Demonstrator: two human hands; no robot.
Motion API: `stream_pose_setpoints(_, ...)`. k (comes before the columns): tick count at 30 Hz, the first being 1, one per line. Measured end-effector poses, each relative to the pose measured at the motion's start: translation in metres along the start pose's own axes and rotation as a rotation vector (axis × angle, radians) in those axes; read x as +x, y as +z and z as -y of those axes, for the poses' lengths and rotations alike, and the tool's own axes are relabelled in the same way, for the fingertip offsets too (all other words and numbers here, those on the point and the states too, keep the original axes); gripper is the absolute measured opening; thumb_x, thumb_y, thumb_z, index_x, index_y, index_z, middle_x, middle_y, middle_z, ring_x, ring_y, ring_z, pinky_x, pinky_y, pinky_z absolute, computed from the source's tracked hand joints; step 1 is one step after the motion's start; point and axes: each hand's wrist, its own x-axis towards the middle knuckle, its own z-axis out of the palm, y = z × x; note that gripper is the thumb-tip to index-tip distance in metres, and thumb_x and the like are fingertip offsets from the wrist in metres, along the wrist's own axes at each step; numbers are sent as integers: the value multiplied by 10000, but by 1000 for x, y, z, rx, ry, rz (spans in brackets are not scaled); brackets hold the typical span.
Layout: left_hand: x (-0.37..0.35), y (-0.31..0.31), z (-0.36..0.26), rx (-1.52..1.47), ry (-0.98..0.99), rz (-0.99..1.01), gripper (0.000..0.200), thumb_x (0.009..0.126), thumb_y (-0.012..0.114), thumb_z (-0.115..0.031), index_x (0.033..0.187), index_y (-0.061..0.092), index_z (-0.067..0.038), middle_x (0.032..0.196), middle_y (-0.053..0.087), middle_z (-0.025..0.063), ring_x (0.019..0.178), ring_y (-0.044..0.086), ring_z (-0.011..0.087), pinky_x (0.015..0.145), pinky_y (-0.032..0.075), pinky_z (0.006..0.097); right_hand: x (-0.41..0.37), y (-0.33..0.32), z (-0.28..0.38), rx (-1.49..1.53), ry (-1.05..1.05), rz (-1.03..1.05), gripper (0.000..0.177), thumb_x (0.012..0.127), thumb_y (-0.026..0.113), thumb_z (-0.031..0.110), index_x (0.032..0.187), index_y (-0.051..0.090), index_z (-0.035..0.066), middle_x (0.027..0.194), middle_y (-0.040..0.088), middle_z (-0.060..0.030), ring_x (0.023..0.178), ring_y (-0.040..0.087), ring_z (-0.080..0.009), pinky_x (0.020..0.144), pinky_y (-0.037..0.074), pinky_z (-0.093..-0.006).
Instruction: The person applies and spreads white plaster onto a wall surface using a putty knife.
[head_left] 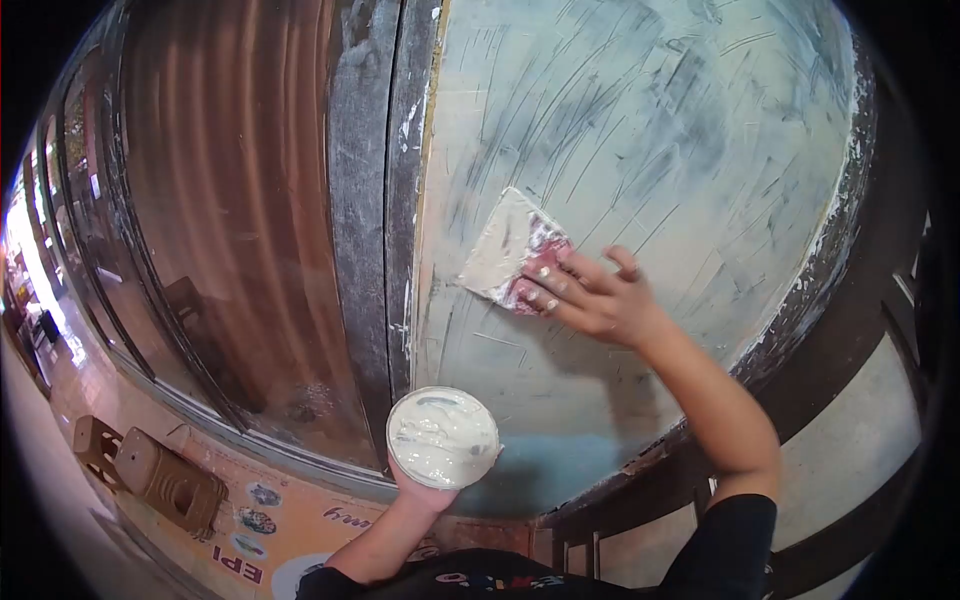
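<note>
My right hand grips a wide putty scraper by its reddish, putty-smeared upper part. Its broad blade, coated in off-white putty, lies against the wall panel near the left edge. White smears also mark the fingers. Below and to the left, my left hand supports a round tub of white putty from underneath, its fingers mostly hidden by the tub. The putty in the tub looks wet and uneven. Thin dark lines and grey patches streak the pale coat on the panel.
A dark frame post borders the panel on the left, beside a glass pane with brown curtains. Brown plastic stools stand at lower left near a printed orange banner. Dark framing runs along the right.
</note>
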Motion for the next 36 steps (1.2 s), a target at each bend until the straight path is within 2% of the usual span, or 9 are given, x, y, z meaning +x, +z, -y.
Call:
stream_pose_setpoints(6, -1, -10, -11, 22, -12, 27, 695, 923, 378, -640, 1465, 451, -212, 1529, 421, 115, 1384, 407, 419, 1095, 301, 723, -14, -27, -25, -153, -34, 0, 260, 886, 616, 258, 1121, 686, 345, 1248, 648, 124, 1149, 553, -90, 1045, 268, -439)
stream_pose_setpoints(12, -2, -7, -14, 49, -97, -14, 707, 914, 355, -658, 1473, 435, -232, 1541, 397, 125, 1391, 388, 434, 1099, 275, 739, -5, -5, -25, -117, -115, 59, 245, 881, 591, 227, 1084, 690, 322, 1273, 640, 122, 1183, 541, -99, 973, 294, -421)
stream_pose_setpoints(17, -9, -14, -20, -92, -139, 24, 725, 910, 342, -661, 1487, 417, -228, 1552, 384, 122, 1400, 376, 428, 1108, 262, 733, -35, -30, -22, -230, -17, 45, 279, 909, 577, 304, 1150, 674, 406, 1346, 604, 160, 1170, 534, -75, 1016, 227, -429)
stream_pose_setpoints(23, -7, -22, -13, 179, -123, -46, 719, 911, 335, -665, 1477, 428, -231, 1546, 392, 115, 1394, 384, 426, 1096, 257, 750, -17, -1, -13, -155, -74, 65, 288, 904, 566, 305, 1156, 663, 405, 1347, 589, 157, 1200, 528, -73, 994, 240, -438)
stream_pose_setpoints(26, -11, -16, -19, 36, -169, -46, 718, 911, 334, -669, 1480, 425, -241, 1547, 392, 114, 1397, 377, 434, 1090, 251, 761, -40, -17, -23, -164, -103, 103, 277, 910, 578, 305, 1151, 668, 408, 1337, 600, 160, 1206, 526, -72, 990, 239, -437)
stream_pose_setpoints(28, -14, -20, -22, 55, -147, -19, 712, 913, 336, -667, 1480, 425, -247, 1545, 395, 115, 1396, 374, 443, 1084, 246, 770, -50, -35, -22, -227, -24, 102, 281, 912, 593, 317, 1163, 669, 418, 1335, 611, 162, 1207, 524, -70, 991, 241, -431)
stream_pose_setpoints(30, -12, -28, -26, -101, -168, 1, 709, 915, 337, -665, 1476, 429, -241, 1540, 400, 117, 1388, 384, 446, 1087, 252, 765, -42, -39, -29, -256, -19, 69, 290, 913, 597, 328, 1176, 668, 428, 1343, 613, 162, 1202, 530, -72, 1004, 241, -430)
stream_pose_setpoints(31, -11, -25, -25, 92, -133, -61, 716, 914, 337, -667, 1479, 426, -236, 1543, 397, 117, 1388, 386, 444, 1089, 258, 759, -23, -41, -34, -284, -7, 47, 289, 912, 599, 329, 1176, 667, 425, 1341, 614, 160, 1196, 533, -74, 1013, 241, -433)
stream_pose_setpoints(36, -8, -17, -15, 116, -167, -15, 719, 913, 343, -667, 1477, 427, -229, 1538, 402, 121, 1386, 392, 439, 1088, 270, 753, 20, -13, -63, -297, 15, 55, 327, 903, 603, 283, 1197, 660, 415, 1375, 574, 163, 1188, 534, -77, 1009, 254, -419)
